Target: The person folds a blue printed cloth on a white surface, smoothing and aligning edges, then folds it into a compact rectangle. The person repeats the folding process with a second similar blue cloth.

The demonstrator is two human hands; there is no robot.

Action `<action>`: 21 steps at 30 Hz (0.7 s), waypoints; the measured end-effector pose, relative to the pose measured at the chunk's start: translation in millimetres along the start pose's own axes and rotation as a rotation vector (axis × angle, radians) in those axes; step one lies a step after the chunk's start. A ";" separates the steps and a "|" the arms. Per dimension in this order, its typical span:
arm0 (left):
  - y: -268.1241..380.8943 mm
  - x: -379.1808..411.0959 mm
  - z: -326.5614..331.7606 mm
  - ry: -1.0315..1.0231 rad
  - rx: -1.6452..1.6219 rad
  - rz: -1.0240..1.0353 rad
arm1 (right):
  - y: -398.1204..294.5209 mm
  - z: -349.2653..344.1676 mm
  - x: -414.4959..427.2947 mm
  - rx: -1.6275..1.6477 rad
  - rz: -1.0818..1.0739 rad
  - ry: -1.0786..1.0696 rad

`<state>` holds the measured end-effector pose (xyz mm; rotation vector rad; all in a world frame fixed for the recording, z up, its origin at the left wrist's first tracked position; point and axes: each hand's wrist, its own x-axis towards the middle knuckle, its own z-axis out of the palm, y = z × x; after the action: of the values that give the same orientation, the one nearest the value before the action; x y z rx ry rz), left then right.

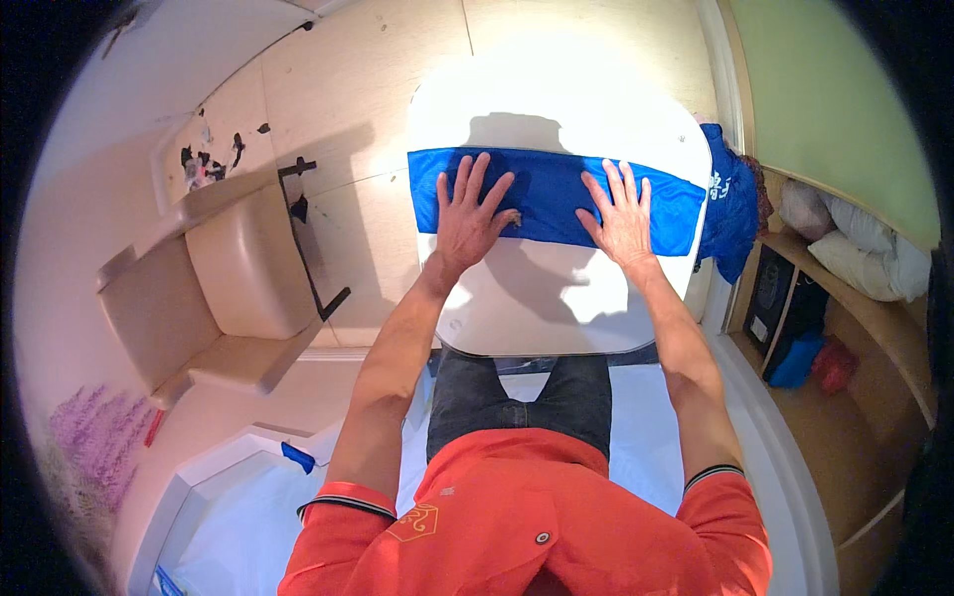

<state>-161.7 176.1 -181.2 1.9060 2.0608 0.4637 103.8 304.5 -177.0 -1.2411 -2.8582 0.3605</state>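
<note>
A blue cloth lies as a flat, wide band across a white table with rounded corners. My left hand rests palm down on the left part of the cloth, fingers spread. Towards the cloth's right part, my right hand also lies palm down with its fingers apart. Neither hand grips anything. The cloth's right end reaches close to the table's right edge. Beyond that edge is a heap of blue fabric with white marks on it.
At the left stands a beige padded seat, near dark scraps on the wooden surface. A shelf unit at the right holds white bags, a dark box and a red bundle. A green panel is above it.
</note>
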 end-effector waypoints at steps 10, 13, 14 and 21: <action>-29.6 0.1 12.7 -0.025 0.075 -0.134 | -105.6 34.2 43.2 0.127 0.001 0.125; -30.9 -5.0 14.2 -0.043 0.095 -0.142 | -99.5 33.2 47.4 0.106 -0.009 0.072; -31.5 -8.5 13.1 -0.053 0.093 -0.145 | -102.9 34.2 45.6 0.095 -0.004 0.043; -30.6 1.2 12.1 0.000 0.014 -0.121 | -99.7 42.5 40.3 0.047 0.028 0.042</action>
<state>-184.3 175.6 -205.2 1.7762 2.1690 0.4215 0.3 259.0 -200.8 -1.2660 -2.7836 0.3947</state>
